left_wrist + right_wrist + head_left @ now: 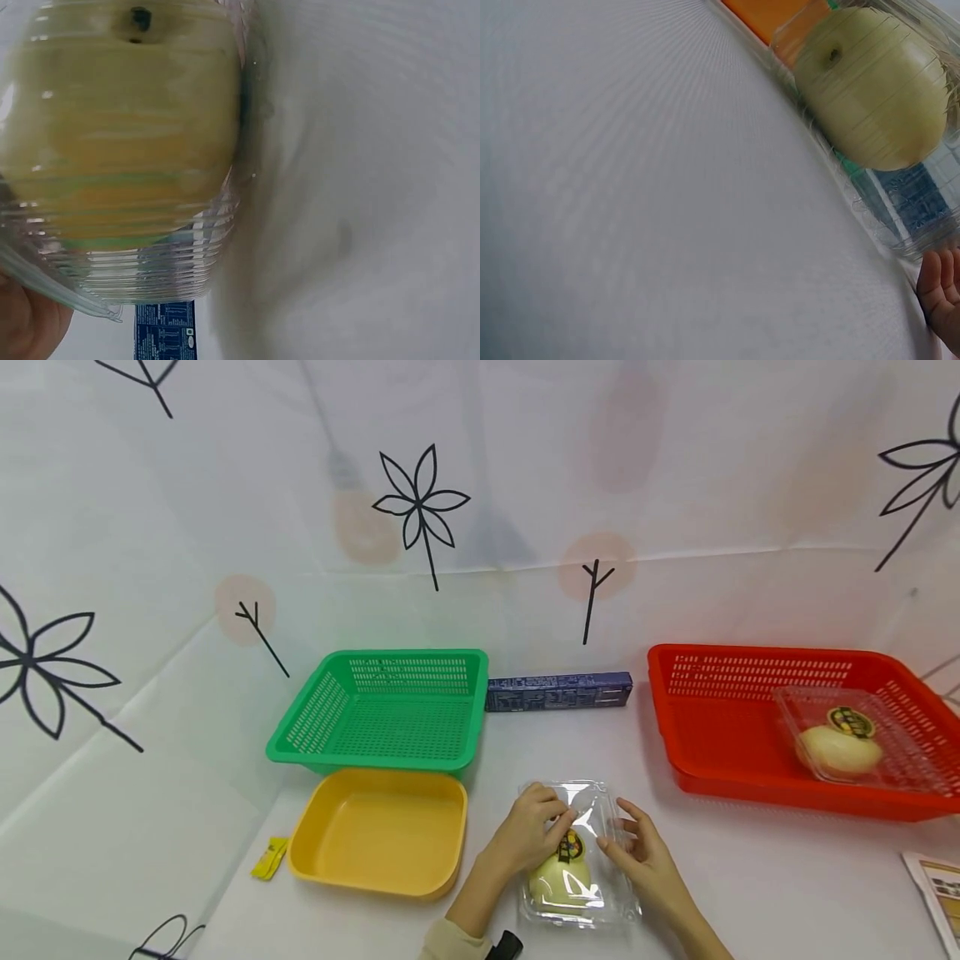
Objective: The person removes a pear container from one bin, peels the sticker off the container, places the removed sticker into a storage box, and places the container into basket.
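While both hands rest at a clear box standing at the front of the white table point(765, 877), a pale yellow-green fruit point(558, 885) lies inside it, toward the near end. The box point(611, 892) is covered; a round dark sticker point(570, 846) shows at the far side of the fruit. The left hand point(528, 835) lies over the left part of the lid, its fingers bent and its thumb close to the index finger; whether it grips the plastic cannot be told. The right hand point(645, 852) is partly closed about the right side, thumb on the lid and fingers loosely bent along the edge, holding the box. Both wrist views show the fruit through the ribbed wall, with a dark spot on its skin.

To the left of the box stands a yellow tray point(378, 835), with a small yellow sachet point(270, 858) just beside its outer side. Behind the tray is a green basket point(408, 727), and to the right of that a long blue carton point(558, 692). At right, a red basket point(712, 735) contains a second box point(907, 743) with a similar fruit. A patterned white cloth point(495, 460) forms the background.
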A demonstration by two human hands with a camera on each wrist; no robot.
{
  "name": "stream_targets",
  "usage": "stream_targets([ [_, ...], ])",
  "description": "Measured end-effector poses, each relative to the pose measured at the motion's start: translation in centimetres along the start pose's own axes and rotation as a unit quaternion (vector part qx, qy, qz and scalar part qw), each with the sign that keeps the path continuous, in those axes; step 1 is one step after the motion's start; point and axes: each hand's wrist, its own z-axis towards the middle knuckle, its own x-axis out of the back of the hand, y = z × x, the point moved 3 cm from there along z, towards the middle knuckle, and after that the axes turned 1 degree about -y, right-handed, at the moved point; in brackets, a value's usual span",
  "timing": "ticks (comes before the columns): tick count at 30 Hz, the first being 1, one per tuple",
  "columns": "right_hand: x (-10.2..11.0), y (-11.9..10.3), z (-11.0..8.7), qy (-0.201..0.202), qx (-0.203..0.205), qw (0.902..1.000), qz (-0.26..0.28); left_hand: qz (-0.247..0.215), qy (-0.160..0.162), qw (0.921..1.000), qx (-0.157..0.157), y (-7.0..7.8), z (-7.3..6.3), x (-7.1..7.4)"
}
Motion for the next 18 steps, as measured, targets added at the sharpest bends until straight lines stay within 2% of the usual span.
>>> stream_targets([
  [11,0.0,-0.19,0.1,0.0,-0.009,0.9998,-0.015,0.023,-0.013,0.9996,-0.005,0.11,0.23,0.09],
  [18,0.03,-0.02,-0.05,0.005,-0.017,0.9997,-0.015,0.008,0.0,1.0,-0.006,0.09,-0.08,0.3],
])
